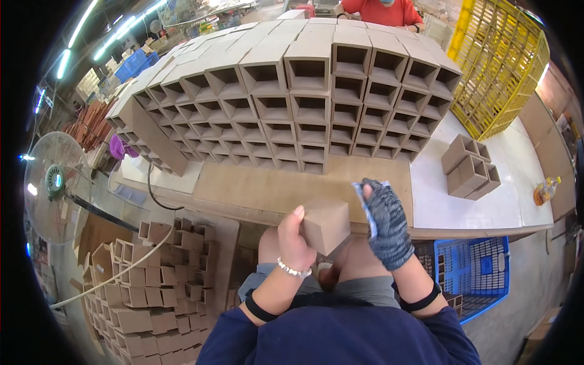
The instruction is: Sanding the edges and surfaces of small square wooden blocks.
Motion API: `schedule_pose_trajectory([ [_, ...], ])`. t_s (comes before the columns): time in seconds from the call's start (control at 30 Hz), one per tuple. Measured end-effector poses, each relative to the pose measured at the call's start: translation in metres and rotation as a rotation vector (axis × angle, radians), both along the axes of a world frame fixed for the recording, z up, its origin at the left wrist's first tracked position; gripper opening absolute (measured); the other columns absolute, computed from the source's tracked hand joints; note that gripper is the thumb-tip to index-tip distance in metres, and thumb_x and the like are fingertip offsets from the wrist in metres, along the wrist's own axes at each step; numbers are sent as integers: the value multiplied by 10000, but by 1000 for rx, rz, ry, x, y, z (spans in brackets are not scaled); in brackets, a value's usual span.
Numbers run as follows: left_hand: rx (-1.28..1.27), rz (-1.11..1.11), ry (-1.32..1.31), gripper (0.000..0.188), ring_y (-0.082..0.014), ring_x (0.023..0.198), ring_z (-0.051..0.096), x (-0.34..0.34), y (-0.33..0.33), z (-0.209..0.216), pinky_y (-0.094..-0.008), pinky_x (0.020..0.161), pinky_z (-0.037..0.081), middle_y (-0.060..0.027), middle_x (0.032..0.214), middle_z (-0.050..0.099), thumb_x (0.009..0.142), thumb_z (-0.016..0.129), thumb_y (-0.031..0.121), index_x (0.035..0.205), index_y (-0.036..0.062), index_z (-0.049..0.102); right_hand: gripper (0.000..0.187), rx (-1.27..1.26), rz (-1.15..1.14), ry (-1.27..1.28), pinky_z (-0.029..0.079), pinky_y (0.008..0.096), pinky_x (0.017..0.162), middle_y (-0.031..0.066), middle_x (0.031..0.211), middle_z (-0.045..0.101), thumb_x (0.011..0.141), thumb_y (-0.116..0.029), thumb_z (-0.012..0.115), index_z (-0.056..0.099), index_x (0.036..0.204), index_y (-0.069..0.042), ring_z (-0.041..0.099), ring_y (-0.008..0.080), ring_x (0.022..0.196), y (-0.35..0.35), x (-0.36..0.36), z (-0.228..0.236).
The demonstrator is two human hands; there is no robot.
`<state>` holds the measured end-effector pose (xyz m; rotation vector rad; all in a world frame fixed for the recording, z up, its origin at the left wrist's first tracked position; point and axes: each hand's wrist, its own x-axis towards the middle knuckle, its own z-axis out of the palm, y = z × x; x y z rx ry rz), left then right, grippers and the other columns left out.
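In front of my lap, my left hand (294,236) grips a small grey-brown cardboard box (328,224), thumb up along its near left side. The box is tilted, with a corner pointing down at the table's front edge. Just right of it and apart from it is my right hand (388,226), raised in a grey knit glove with the thumb tip bare. Its fingers bend toward the thumb, and a light blue edge of something shows along the palm; I cannot make out what it is. Beyond both hands rises a wide stack of open-ended cardboard boxes (310,100).
A brown board (255,185) covers the tabletop's middle. To the right are a small box cluster (471,167), a yellow crate (496,67) and an amber bottle (546,190). Below stand a blue crate (471,274) and piled boxes (146,292); a fan (56,182) is left. Someone in red (383,12) is behind the stack.
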<state>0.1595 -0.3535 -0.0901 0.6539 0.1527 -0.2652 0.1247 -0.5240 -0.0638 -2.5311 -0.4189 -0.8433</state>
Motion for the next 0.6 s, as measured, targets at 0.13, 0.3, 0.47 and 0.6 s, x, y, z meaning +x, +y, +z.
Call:
schedule_pose_trajectory([
  [0.13,-14,-35,29,235,-173,800,570,5,4,-12,-300,716,454,-69,865,589,795,510,215,882,3,567,414,-110,267,-99,405,426,879,179,1106,529,781,-17,486,487,1193,-67,513,331,1016,29,-7,18],
  [0.3,28,-26,-84,396,-234,944,557,7,8,-11,-352,833,427,-103,1009,588,832,426,322,1043,4,531,533,116,-103,201,322,377,977,159,1232,458,701,40,490,434,1224,-53,446,286,1135,-17,0,-46],
  [0.47,-87,-10,-201,402,-237,969,546,2,2,-4,-361,847,419,-110,1040,576,834,429,326,1043,-1,536,576,841,30,408,245,338,1039,167,1264,427,695,84,383,374,1263,-4,364,254,1222,20,-11,-28],
  [0.6,-4,-172,-331,365,-233,1028,509,-8,-4,4,-351,911,369,-122,1100,538,828,478,241,1097,-6,479,373,633,-66,133,388,294,875,129,1072,524,832,-25,368,438,1198,-3,509,235,990,27,-8,-35],
])
